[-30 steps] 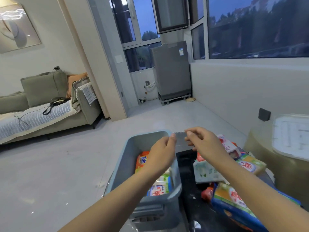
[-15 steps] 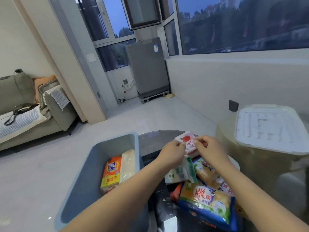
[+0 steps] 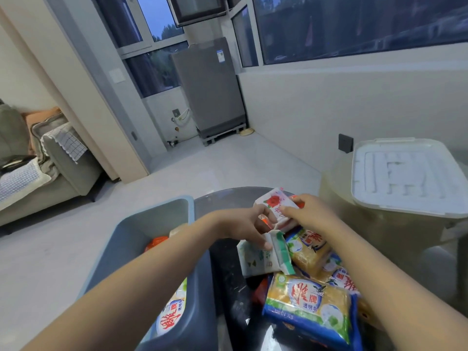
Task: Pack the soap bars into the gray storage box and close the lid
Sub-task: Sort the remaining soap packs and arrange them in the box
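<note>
Both hands had left the gray storage box [image 3: 141, 239] rim, where they were a second ago, and gone to the soap pile on the dark round worktop [image 3: 228, 274] — so the job was in pick-up again, not placing. Right hand [image 3: 307, 215] gripped the white rose-print soap bar [image 3: 274, 205], fingers curled over its right end; half a second back both hands were on that bar. Left hand [image 3: 247, 224] now had fingers curled down onto the white-and-green soap pack [image 3: 263, 257] below it, thumb side near the rose bar; whether it pinched the pack or just pressed it I couldn't tell. Rose bar sat at the far edge of the pile, tilted, long axis running from the near right up toward the far left, printed face up. Green pack lay just nearer, long axis roughly across the worktop, its green flap end to the right. Box stood at the left edge of the worktop, open, with an orange pack [image 3: 155, 243] and a red-lettered bar [image 3: 172, 315] visible inside. Several yellow bars [image 3: 309, 302] remained outside at the near right. White lid [image 3: 405, 173] lay off to the right, well apart from the box — my read: packing roughly half done, lid step not yet close.
</note>
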